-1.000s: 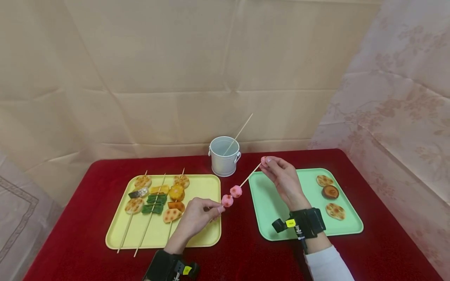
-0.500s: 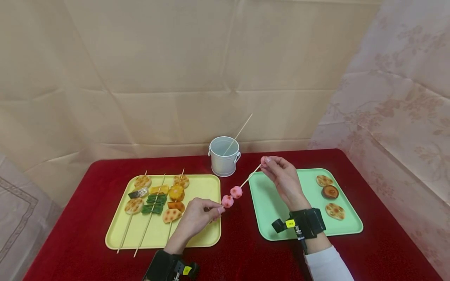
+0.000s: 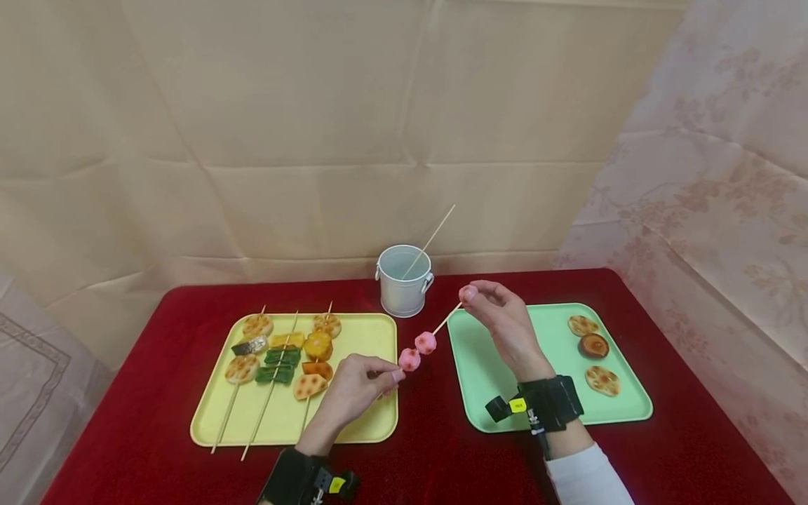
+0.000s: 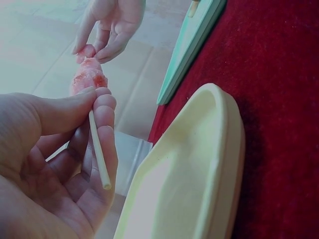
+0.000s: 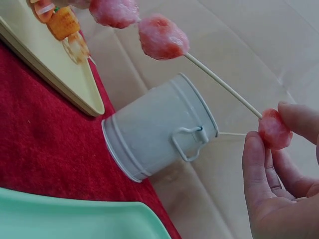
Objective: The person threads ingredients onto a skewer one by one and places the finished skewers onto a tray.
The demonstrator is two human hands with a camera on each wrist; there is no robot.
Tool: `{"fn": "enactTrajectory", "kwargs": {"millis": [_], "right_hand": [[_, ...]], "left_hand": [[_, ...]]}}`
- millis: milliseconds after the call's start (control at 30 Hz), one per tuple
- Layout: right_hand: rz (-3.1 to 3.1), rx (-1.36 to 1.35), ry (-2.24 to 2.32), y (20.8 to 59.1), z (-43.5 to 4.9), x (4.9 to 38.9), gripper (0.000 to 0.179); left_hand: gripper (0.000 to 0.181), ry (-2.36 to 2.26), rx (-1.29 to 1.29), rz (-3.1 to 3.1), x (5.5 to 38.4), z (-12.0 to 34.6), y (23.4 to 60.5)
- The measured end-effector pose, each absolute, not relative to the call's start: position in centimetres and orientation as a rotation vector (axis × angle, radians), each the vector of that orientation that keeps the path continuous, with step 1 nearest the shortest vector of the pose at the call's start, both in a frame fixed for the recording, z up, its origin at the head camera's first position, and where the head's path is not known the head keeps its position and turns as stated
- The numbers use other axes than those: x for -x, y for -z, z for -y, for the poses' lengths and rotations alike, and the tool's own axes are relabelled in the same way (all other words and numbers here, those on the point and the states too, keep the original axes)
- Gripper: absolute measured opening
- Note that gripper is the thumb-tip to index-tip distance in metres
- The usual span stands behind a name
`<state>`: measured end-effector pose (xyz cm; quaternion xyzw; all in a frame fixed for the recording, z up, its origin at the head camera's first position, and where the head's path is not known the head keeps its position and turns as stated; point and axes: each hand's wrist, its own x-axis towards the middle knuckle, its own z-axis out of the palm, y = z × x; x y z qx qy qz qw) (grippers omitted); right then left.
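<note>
My left hand [image 3: 353, 393] pinches a thin wooden skewer [image 3: 447, 318] between thumb and fingers; its blunt lower end sticks out past the fingers in the left wrist view. Two pink browned balls [image 5: 163, 37] sit touching on the skewer just above that hand. At the skewer's upper tip, my right hand [image 3: 510, 330] pinches a third pink ball [image 5: 274, 129] between thumb and fingertips. The stick meets this ball's side; how deep it goes in cannot be seen. The skewer slants up to the right, above the red cloth between the two trays.
A yellow tray [image 3: 372, 337] at left bears three loaded skewers [image 3: 278, 358]. The green tray [image 3: 480, 365] at right holds two browned round slices [image 3: 602, 379] and a mushroom-like brown piece [image 3: 593, 345]. Behind stands a white metal bucket [image 3: 402, 298] with one bare skewer [image 3: 438, 228] leaning inside.
My right hand has shifted slightly left and down with its pink ball, shortening the bare stretch of skewer. The left hand stays nearly still.
</note>
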<state>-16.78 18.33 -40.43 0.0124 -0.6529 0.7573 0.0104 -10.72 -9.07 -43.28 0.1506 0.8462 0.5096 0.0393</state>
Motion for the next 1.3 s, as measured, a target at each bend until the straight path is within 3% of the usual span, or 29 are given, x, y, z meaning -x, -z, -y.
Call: {"fn": "enactTrajectory", "kwargs": {"millis": [1300], "right_hand": [[2.346,-0.103,-2.259,41.3,-14.9,16.0,0.032]], "left_hand": [[0.011,-1.647,-0.393,-2.564,10.6,9.0,42.9]]}}
